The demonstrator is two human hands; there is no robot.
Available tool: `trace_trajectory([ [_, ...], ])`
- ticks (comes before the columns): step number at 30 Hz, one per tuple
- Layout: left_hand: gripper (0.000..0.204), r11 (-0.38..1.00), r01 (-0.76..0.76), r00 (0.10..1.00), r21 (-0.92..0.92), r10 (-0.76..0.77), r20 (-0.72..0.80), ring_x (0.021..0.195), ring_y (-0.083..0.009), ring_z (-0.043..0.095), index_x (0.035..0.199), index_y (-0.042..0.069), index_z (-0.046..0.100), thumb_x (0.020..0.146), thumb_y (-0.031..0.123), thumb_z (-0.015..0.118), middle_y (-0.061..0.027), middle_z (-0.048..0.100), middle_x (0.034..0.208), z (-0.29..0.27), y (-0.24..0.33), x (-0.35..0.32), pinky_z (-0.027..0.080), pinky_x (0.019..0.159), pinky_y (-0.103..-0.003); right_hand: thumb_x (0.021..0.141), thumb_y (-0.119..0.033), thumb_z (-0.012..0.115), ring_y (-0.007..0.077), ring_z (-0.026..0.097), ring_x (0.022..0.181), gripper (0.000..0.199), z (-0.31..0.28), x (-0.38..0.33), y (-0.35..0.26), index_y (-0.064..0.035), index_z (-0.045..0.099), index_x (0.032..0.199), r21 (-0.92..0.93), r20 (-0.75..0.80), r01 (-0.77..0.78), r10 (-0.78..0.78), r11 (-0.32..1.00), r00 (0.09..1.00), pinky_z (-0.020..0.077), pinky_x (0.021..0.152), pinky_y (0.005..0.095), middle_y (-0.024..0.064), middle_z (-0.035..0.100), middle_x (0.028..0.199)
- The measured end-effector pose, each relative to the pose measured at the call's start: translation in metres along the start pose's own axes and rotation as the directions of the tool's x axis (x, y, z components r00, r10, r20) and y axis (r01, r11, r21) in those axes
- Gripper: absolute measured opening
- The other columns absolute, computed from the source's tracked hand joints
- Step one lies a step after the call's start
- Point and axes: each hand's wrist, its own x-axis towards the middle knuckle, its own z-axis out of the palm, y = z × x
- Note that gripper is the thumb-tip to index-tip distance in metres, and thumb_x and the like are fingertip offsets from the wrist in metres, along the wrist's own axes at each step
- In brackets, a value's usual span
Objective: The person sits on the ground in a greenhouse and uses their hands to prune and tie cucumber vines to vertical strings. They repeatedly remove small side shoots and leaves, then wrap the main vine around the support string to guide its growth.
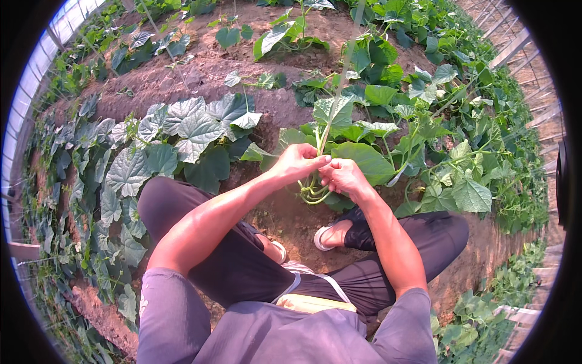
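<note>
Left hand [298,162] and right hand [343,176] pinch the pale green vine stem [316,185], fingers pressed together, touching; bare soil [285,212] lies open below, leaves [364,159] crowd behind.

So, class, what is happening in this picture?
A person squats in a furrow between soil ridges planted with broad-leaved vines. Both the left hand and the right hand are closed around the pale green stem of one vine plant, low down, where it loops near the soil. Leaves spread over the ridges on both sides.
</note>
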Motion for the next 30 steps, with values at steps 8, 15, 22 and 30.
trace_trajectory([
  [8,0.021,0.912,0.119,0.988,-0.392,-0.149,-0.046,0.072,-0.0132,0.067,0.113,0.005,0.068,0.112,0.023,0.058,-0.0043,0.069,0.092,0.001,-0.007,0.010,0.057,0.068,-0.028,0.101,-0.019,0.075,0.0118,0.066,0.062,0.020,-0.028,0.006,-0.012,0.0013,0.077,0.101,-0.216,-0.075,0.187,-0.208,0.958,0.975,0.0548,0.058,0.0295,0.0043,0.072,0.080],
  [15,0.007,0.824,0.280,0.956,-0.492,-0.287,0.063,0.073,-0.0097,0.068,0.104,0.009,0.068,0.102,0.004,0.065,-0.0064,0.077,0.098,-0.006,0.003,0.008,0.057,0.067,-0.025,0.100,-0.025,0.078,0.0106,0.066,0.062,0.026,-0.025,0.025,0.001,0.0011,0.078,0.102,-0.287,-0.187,0.168,-0.227,0.943,0.956,0.0540,0.059,0.0302,0.0043,0.074,0.078],
  [22,0.003,0.773,0.399,0.916,-0.494,-0.306,0.261,0.075,-0.0087,0.068,0.107,0.009,0.069,0.105,0.010,0.069,-0.0023,0.076,0.097,-0.012,-0.007,0.007,0.057,0.069,-0.024,0.099,-0.022,0.078,0.0106,0.065,0.061,0.021,-0.008,0.052,0.012,-0.0006,0.078,0.097,-0.159,-0.195,0.250,-0.278,0.955,0.940,0.0527,0.057,0.0307,0.0036,0.075,0.077],
  [30,0.005,0.766,0.222,0.953,-0.603,-0.301,-0.031,0.083,-0.0189,0.074,0.107,0.002,0.065,0.103,0.003,0.068,-0.0101,0.075,0.099,-0.003,0.007,0.001,0.065,0.077,-0.031,0.099,-0.010,0.077,0.0128,0.070,0.071,0.033,0.014,0.027,0.015,0.0007,0.064,0.128,-0.355,-0.538,0.463,-0.582,0.812,0.610,0.0564,0.059,0.0280,0.0116,0.071,0.120],
])
